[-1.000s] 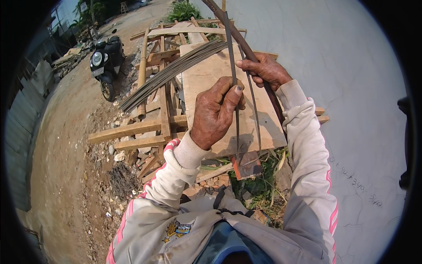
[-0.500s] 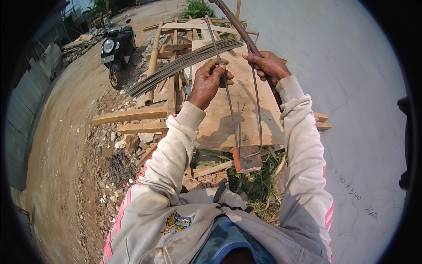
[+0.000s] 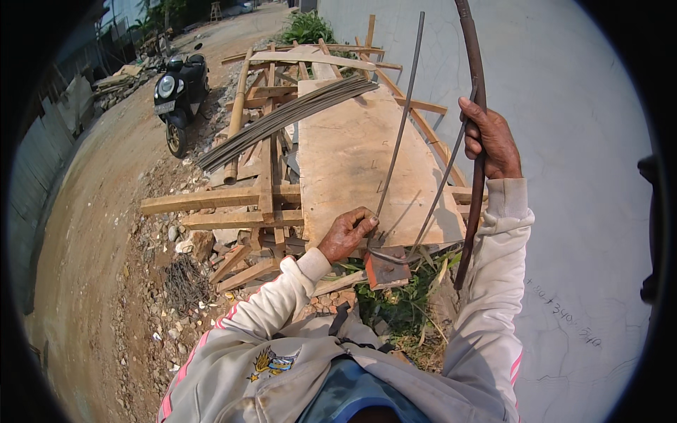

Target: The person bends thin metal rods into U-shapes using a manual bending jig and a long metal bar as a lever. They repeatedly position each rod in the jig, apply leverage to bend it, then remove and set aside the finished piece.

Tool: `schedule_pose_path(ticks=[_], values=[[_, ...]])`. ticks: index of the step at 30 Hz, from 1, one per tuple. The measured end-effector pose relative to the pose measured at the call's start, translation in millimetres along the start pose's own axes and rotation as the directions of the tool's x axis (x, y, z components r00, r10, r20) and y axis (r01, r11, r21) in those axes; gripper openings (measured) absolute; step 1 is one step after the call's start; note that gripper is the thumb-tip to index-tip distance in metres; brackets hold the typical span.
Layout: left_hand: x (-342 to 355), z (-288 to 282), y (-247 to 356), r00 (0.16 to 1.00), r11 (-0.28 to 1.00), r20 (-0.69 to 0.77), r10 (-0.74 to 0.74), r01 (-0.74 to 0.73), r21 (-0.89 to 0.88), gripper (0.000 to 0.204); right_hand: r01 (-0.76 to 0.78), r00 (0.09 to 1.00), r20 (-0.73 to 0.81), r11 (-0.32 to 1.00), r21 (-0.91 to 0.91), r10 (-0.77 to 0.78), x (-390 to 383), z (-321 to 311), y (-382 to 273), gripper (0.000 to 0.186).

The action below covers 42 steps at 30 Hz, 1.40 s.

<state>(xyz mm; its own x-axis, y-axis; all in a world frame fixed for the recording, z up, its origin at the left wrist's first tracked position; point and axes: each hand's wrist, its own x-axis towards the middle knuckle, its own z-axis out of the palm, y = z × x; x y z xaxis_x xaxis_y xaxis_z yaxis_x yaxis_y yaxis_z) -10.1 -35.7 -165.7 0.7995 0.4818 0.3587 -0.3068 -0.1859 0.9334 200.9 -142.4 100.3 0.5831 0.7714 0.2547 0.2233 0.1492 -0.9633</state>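
A thin steel rod (image 3: 400,137), bent into a narrow U, stands over the plywood board (image 3: 338,162) with its bend low near me. My left hand (image 3: 349,233) pinches one leg of it just above the bend. My right hand (image 3: 493,144) is wrapped round a long rusty metal bar (image 3: 470,243), held upright on the right. The rod's other leg rises to the bar and meets it beside my right thumb; whether my fingers also grip that leg I cannot tell. Below the bend is a reddish block (image 3: 386,273) at the board's near edge.
A bundle of thin steel rods (image 3: 289,116) lies across the timber frame (image 3: 233,199) and the board's far left. A grey wall (image 3: 564,176) runs along the right. Rubble (image 3: 173,282) covers the ground at left, with a parked scooter (image 3: 180,99) beyond.
My left hand has slid down the rod's leg to near the bend. My right hand has moved right and slightly lower, and the bar now stands more upright.
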Motion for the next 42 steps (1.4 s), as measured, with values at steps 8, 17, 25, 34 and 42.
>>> schedule_pose_path(ticks=[8,17,25,34,42], values=[[4.4,-26.5,4.0,0.996,0.989,-0.04,-0.081,0.075,-0.126,0.022,0.199,0.938,-0.334,0.931,0.306,-0.091,-73.0,-42.2,24.0,0.028],[-16.9,-59.2,-15.6,0.931,0.875,0.109,-0.348,0.365,-0.319,0.021,0.295,0.822,-0.568,0.884,0.363,-0.041,-177.7,-68.4,75.5,0.02],[156.6,-96.3,-46.9,0.972,0.975,0.1,-0.211,0.202,0.092,0.027,0.216,0.732,-0.681,0.941,0.261,0.02,-265.0,30.3,133.6,0.016],[223.4,-82.6,-106.3,0.971,0.68,0.221,0.087,-0.22,0.699,0.031,0.132,0.519,-0.853,0.991,0.029,-0.045,-267.6,160.4,206.4,0.015],[181.6,-102.6,-96.8,0.98,0.675,0.181,0.083,-0.189,0.713,0.034,0.014,0.443,-0.894,0.998,-0.061,-0.061,-270.9,205.9,251.2,0.015]])
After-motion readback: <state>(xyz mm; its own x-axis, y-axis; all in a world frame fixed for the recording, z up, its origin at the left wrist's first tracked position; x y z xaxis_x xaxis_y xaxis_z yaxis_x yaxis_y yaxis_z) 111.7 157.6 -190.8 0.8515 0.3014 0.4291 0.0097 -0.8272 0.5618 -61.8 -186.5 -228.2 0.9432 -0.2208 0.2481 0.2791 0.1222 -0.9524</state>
